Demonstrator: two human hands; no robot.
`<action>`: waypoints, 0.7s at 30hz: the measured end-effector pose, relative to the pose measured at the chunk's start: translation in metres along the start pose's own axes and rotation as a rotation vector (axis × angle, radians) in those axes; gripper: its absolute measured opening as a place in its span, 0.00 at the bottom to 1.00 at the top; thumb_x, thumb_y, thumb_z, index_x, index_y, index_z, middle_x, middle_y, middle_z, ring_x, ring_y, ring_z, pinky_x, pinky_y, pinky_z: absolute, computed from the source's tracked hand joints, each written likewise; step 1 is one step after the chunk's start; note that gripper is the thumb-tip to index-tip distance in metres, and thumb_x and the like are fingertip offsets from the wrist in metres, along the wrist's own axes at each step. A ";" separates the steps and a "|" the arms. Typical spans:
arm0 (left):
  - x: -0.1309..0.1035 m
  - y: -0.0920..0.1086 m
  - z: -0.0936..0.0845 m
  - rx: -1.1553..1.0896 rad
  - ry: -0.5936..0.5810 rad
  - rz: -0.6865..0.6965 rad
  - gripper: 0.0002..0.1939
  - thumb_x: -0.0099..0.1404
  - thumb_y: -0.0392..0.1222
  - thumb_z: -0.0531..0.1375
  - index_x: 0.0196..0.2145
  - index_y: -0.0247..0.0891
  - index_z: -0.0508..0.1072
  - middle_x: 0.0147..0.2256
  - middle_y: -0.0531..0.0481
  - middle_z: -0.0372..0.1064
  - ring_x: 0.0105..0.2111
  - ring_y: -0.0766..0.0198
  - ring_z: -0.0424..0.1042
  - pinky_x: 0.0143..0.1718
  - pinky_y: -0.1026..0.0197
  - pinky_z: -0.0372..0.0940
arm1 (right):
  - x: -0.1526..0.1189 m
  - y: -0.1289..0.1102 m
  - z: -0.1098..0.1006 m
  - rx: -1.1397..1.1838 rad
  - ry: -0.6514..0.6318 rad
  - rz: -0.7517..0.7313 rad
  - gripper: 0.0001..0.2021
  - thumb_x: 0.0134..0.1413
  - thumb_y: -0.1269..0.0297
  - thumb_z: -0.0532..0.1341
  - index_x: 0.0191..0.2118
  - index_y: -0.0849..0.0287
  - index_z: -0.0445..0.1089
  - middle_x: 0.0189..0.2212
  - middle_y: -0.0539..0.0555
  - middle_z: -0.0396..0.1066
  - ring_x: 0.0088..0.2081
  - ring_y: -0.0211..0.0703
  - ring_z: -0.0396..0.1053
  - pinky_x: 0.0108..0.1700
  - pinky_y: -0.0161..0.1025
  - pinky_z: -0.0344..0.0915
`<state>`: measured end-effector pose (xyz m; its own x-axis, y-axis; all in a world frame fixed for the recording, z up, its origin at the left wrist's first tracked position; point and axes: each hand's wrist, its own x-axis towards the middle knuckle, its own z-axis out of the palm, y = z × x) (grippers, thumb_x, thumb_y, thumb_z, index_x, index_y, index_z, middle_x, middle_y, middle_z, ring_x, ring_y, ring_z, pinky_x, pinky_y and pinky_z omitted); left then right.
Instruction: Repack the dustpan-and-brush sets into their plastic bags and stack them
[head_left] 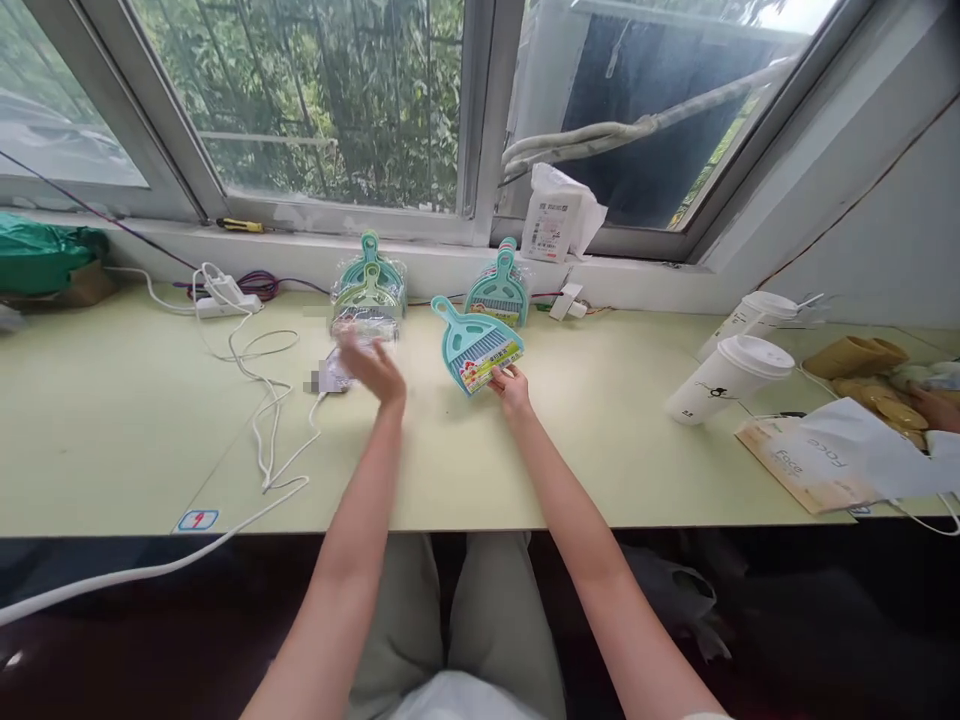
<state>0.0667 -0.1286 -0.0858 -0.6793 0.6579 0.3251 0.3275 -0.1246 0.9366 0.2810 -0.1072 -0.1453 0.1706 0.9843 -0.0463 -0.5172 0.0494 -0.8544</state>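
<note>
Bare forearms (pixel 360 530), nearest the camera, reach over the front edge of the desk (pixel 450 480). The right hand (pixel 514 388) has its grip pinched on the lower right rim of a teal dustpan (pixel 480 347), thumb over the label (pixel 491 366); the pan tilts between the front and back edges, and whether it touches the desk I cannot tell. Its long axis slants away from that grip toward the back left, so the handle (pixel 448 314) points at the back edge, sideways between the two hands. The left hand (pixel 375 372), blurred, has fingers loosely spread and seems to hold nothing; it is nearer the green-fronted stack (pixel 367 298) by the back edge, contact unclear. A teal-fronted stack (pixel 498 290) stands just behind the pan.
</note>
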 end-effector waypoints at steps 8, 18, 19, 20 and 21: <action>-0.041 -0.024 0.063 -0.434 -0.671 -0.376 0.23 0.65 0.56 0.54 0.50 0.37 0.65 0.43 0.42 0.71 0.38 0.58 0.73 0.36 0.57 0.69 | 0.005 -0.011 -0.006 -0.290 -0.080 0.012 0.11 0.46 0.62 0.68 0.34 0.61 0.70 0.27 0.53 0.76 0.27 0.42 0.75 0.31 0.39 0.75; -0.026 -0.040 0.061 -0.352 -0.524 -0.362 0.23 0.66 0.58 0.51 0.46 0.37 0.67 0.38 0.45 0.70 0.39 0.60 0.71 0.41 0.60 0.65 | 0.026 -0.042 -0.044 -0.308 0.255 0.059 0.32 0.62 0.43 0.41 0.28 0.63 0.70 0.19 0.55 0.71 0.19 0.35 0.68 0.20 0.30 0.59; -0.030 -0.038 0.062 -0.326 -0.522 -0.304 0.22 0.66 0.58 0.51 0.45 0.37 0.68 0.38 0.45 0.70 0.41 0.60 0.70 0.43 0.60 0.64 | 0.022 -0.040 -0.038 -0.381 0.211 0.010 0.31 0.61 0.42 0.42 0.29 0.62 0.70 0.21 0.56 0.71 0.20 0.36 0.69 0.22 0.31 0.60; -0.035 -0.035 0.064 -0.300 -0.526 -0.236 0.21 0.67 0.58 0.51 0.43 0.37 0.69 0.38 0.46 0.70 0.42 0.60 0.69 0.44 0.60 0.63 | 0.016 -0.036 -0.031 -0.478 0.178 -0.068 0.30 0.60 0.41 0.44 0.29 0.61 0.70 0.22 0.56 0.72 0.21 0.37 0.69 0.23 0.32 0.61; -0.041 -0.032 0.064 -0.276 -0.543 -0.160 0.21 0.66 0.58 0.51 0.42 0.38 0.69 0.38 0.46 0.71 0.43 0.59 0.69 0.45 0.61 0.62 | 0.009 -0.032 -0.022 -0.592 0.157 -0.192 0.27 0.59 0.41 0.47 0.30 0.60 0.70 0.24 0.55 0.72 0.24 0.38 0.69 0.26 0.33 0.62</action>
<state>0.1262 -0.1040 -0.1379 -0.2519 0.9585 0.1336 0.0184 -0.1333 0.9909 0.3175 -0.1031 -0.1296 0.3577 0.9286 0.0990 0.0782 0.0758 -0.9941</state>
